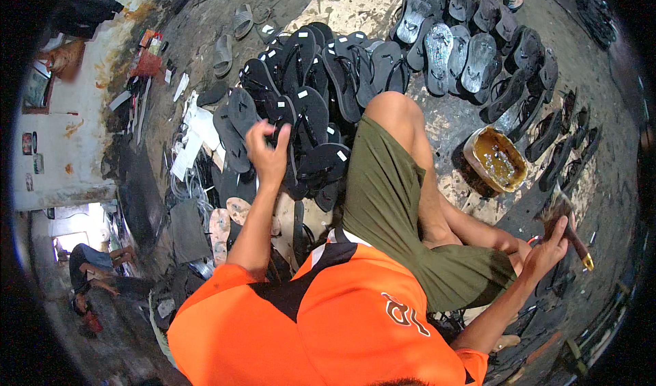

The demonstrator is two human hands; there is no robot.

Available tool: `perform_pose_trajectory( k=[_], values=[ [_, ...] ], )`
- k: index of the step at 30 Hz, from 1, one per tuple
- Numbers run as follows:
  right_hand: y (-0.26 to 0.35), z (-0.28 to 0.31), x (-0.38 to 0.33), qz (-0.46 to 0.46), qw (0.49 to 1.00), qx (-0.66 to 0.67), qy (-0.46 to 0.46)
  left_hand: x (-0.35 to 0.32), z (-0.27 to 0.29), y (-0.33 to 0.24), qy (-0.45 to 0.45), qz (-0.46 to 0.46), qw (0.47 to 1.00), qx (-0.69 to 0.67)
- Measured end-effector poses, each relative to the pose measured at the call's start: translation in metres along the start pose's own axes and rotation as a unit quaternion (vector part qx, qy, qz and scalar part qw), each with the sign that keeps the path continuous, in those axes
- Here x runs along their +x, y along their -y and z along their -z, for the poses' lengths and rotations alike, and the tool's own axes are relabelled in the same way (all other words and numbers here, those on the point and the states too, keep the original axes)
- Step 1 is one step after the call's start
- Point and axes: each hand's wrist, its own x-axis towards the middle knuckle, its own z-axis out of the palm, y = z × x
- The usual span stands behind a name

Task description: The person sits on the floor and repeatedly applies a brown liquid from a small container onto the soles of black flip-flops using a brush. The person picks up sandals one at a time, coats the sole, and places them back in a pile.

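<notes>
Orange shirt [369, 297] is filling the foreground while the left hand [268, 152], fingers half-open and apparently empty, is hovering over black sandals [313, 114], the right hand [545, 250] gripping a brush [579, 245] near a tub [471, 157] presumably placed within reach.

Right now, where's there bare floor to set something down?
The stained pale floor shows bare beyond the pile of black flip-flops, left of the silvery flip-flops. A smaller gap lies between the raised knee and the tub. It's crowded around the left hand, at that pile, and right of the tub, where sandals lie in rows.
</notes>
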Motion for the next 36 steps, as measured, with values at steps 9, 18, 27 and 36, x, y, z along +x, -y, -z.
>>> perform_pose_trajectory(
  k=[9,18,27,36],
  values=[
    [-0.097,-0.095,0.059,0.14,0.928,-0.211,0.273,-0.021,0.018,0.01,0.091,-0.022,0.995,-0.023],
    [-0.077,-0.113,0.046,0.236,0.942,0.161,0.175,-0.025,-0.023,-0.124,0.276,-0.148,0.938,-0.151],
    [-0.033,0.015,0.072,0.091,0.984,-0.153,0.008,0.014,-0.037,-0.17,0.348,0.225,0.679,-0.607],
    [0.054,-0.126,-0.065,0.29,0.943,0.093,0.136,-0.045,-0.065,-0.277,0.498,0.353,0.328,-0.721]
  ],
)
